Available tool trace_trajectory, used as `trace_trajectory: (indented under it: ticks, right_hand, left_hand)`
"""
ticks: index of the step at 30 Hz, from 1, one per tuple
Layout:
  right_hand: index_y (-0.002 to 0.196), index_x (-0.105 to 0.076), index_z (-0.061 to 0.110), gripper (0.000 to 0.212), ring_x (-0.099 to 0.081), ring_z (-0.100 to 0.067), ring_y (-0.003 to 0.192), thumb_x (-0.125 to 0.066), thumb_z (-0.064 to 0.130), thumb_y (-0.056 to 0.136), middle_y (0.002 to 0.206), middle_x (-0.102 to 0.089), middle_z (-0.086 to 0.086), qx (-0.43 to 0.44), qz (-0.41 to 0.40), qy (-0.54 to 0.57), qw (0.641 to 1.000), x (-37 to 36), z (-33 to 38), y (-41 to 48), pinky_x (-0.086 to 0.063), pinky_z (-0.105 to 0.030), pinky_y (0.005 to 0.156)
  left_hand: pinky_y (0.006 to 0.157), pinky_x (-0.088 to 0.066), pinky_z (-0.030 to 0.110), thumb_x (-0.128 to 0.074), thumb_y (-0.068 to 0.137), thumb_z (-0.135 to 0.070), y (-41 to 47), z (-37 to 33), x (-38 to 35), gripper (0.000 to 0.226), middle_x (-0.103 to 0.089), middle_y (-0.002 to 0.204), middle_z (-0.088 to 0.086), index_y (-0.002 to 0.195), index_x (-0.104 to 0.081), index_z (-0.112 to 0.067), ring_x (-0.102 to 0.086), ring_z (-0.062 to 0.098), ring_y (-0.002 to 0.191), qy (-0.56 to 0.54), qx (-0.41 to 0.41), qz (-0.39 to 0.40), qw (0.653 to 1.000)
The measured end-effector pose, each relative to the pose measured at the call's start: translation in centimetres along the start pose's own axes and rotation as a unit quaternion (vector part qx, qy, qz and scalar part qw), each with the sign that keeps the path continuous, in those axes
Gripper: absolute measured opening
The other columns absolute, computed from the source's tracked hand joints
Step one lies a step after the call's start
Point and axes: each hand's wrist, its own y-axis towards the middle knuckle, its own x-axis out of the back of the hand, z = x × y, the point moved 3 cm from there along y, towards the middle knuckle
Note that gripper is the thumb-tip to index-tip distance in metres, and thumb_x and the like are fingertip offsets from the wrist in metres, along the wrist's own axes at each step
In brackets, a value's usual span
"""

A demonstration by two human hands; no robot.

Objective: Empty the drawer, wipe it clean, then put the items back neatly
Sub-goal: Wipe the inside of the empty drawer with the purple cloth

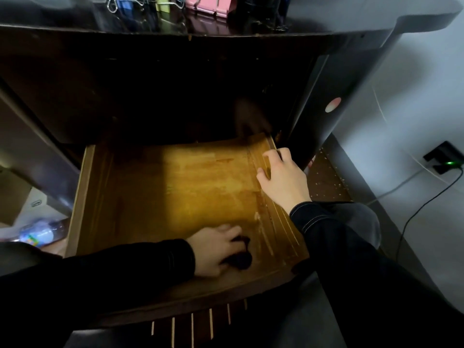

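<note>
I see a study or office corner: binder clips (211, 5) on the dark table (75, 20), its wooden drawer (175, 187), a cabled wall socket (443, 156).

Dim room. Dark wooden desk (175, 84) stood above the grip, pink clip (213, 3) on top. Pale grey wall (414, 96) far right of the grip; socket (443, 158) with green light, black cable (401, 237) hanging. Speckled brown floor (326, 177) between.
</note>
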Motion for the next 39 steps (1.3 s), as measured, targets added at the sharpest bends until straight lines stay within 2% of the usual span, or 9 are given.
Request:
trace_trajectory:
  ticks: [6, 13, 16, 21, 23, 27, 31, 36, 39]
  right_hand:
    - [0.132, -0.048, 0.017, 0.04, -0.06, -0.019, 0.084, -0.051, 0.039, 0.099, 0.133, -0.043, -0.006, 0.004, -0.004, -0.003, 1.0, -0.4, -0.4, 0.1, -0.055, -0.032, 0.064]
    - [0.133, -0.047, 0.018, 0.04, -0.059, -0.016, 0.078, -0.051, 0.04, 0.099, 0.133, -0.042, -0.005, 0.006, -0.009, 0.0, 1.0, -0.5, -0.5, 0.2, -0.053, -0.029, 0.062]
    - [0.133, -0.047, 0.019, 0.04, -0.06, -0.017, 0.085, -0.05, 0.04, 0.099, 0.134, -0.042, -0.005, 0.003, -0.007, -0.001, 1.0, -0.4, -0.4, 0.1, -0.055, -0.031, 0.065]
    - [0.134, -0.048, 0.019, 0.041, -0.06, -0.015, 0.084, -0.051, 0.04, 0.099, 0.134, -0.042, -0.004, 0.002, -0.004, 0.0, 1.0, -0.7, -0.6, 0.2, -0.045, -0.024, 0.061]
    - [0.134, -0.048, 0.019, 0.041, -0.058, -0.014, 0.081, -0.051, 0.04, 0.099, 0.134, -0.043, -0.003, 0.002, -0.003, 0.003, 1.0, -0.9, -0.7, 0.2, -0.045, -0.023, 0.061]
    - [0.133, -0.048, 0.019, 0.041, -0.058, -0.015, 0.081, -0.051, 0.041, 0.098, 0.133, -0.043, -0.003, 0.003, -0.008, 0.003, 1.0, -0.9, -0.8, 0.3, -0.046, -0.025, 0.061]
    - [0.133, -0.047, 0.019, 0.04, -0.06, -0.016, 0.084, -0.05, 0.041, 0.099, 0.133, -0.042, -0.003, 0.004, -0.007, 0.003, 1.0, -0.6, -0.6, 0.2, -0.05, -0.026, 0.062]
    - [0.132, -0.048, 0.018, 0.039, -0.059, -0.016, 0.082, -0.05, 0.04, 0.099, 0.132, -0.043, -0.004, 0.005, -0.007, 0.0, 1.0, -0.6, -0.5, 0.2, -0.044, -0.024, 0.058]
    - [0.132, -0.048, 0.019, 0.039, -0.059, -0.015, 0.081, -0.05, 0.04, 0.099, 0.132, -0.042, -0.003, 0.003, -0.01, 0.0, 1.0, -0.7, -0.6, 0.3, -0.047, -0.024, 0.059]
  left_hand:
    - [0.078, -0.05, 0.036, -0.059, 0.089, -0.031, 0.7, 1.4, 0.4, 0.038, -0.046, 0.124, -0.003, 0.127, -0.057, -0.03, -0.05, 0.022, 0.11, -0.057, -0.011, -0.008, 0.998]
    - [0.088, -0.05, 0.04, -0.056, 0.094, -0.037, 2.3, 5.5, 2.1, 0.04, -0.045, 0.128, 0.001, 0.133, -0.054, -0.029, -0.048, 0.026, 0.114, -0.053, 0.136, -0.091, 0.985]
    - [0.086, -0.05, 0.04, -0.054, 0.093, -0.033, 2.0, 3.1, 1.7, 0.039, -0.044, 0.13, 0.003, 0.132, -0.053, -0.025, -0.049, 0.028, 0.114, -0.028, 0.096, -0.067, 0.993]
    - [0.066, -0.046, 0.039, -0.063, 0.082, -0.023, 1.4, -2.3, -0.3, 0.044, -0.046, 0.122, 0.006, 0.125, -0.056, -0.019, -0.046, 0.027, 0.107, -0.054, -0.086, 0.04, 0.994]
    - [0.066, -0.046, 0.039, -0.063, 0.084, -0.023, 1.9, -2.1, -0.4, 0.043, -0.046, 0.122, 0.004, 0.126, -0.056, -0.022, -0.045, 0.027, 0.107, -0.062, -0.096, 0.038, 0.993]
    - [0.085, -0.051, 0.04, -0.055, 0.093, -0.027, 3.2, 2.7, 0.8, 0.044, -0.043, 0.133, -0.003, 0.136, -0.05, -0.034, -0.045, 0.022, 0.118, -0.041, 0.026, -0.043, 0.998]
    - [0.093, -0.047, 0.04, -0.05, 0.098, -0.038, 3.3, 6.1, 2.1, 0.041, -0.044, 0.131, 0.002, 0.139, -0.051, -0.03, -0.046, 0.026, 0.116, -0.038, 0.141, -0.109, 0.983]
    - [0.079, -0.049, 0.039, -0.057, 0.087, -0.023, 2.8, 0.7, 0.2, 0.044, -0.045, 0.126, -0.003, 0.13, -0.054, -0.031, -0.045, 0.022, 0.11, -0.049, -0.028, -0.023, 0.998]
    - [0.062, -0.033, 0.031, -0.061, 0.08, -0.017, 3.0, -1.8, -0.4, 0.049, -0.042, 0.117, -0.004, 0.127, -0.056, -0.03, -0.042, 0.021, 0.104, -0.08, -0.122, 0.029, 0.989]
